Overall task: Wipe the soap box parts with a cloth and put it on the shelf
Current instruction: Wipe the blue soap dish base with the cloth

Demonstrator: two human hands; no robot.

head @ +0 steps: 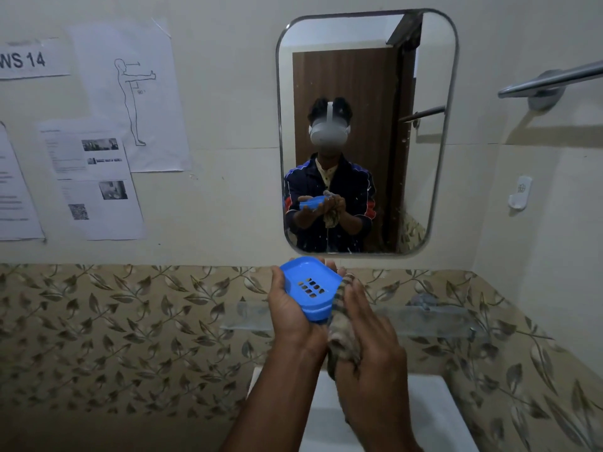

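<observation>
A blue plastic soap box (310, 287) with several drain slots in its tray lies tilted in my left hand (293, 314), which cups it from below and the left. My right hand (368, 347) grips a bunched grey-brown patterned cloth (342, 331) and presses it against the box's right edge. Behind my hands, a clear glass shelf (434, 321) runs along the leaf-patterned tile wall, below the mirror. Part of the cloth is hidden inside my right palm.
A white sink (434, 415) sits below my hands. A mirror (365, 132) hangs above the shelf. A metal towel bar (551, 79) sticks out at the upper right, with a white wall hook (520, 192) below it. Paper sheets (98, 177) are taped on the left wall.
</observation>
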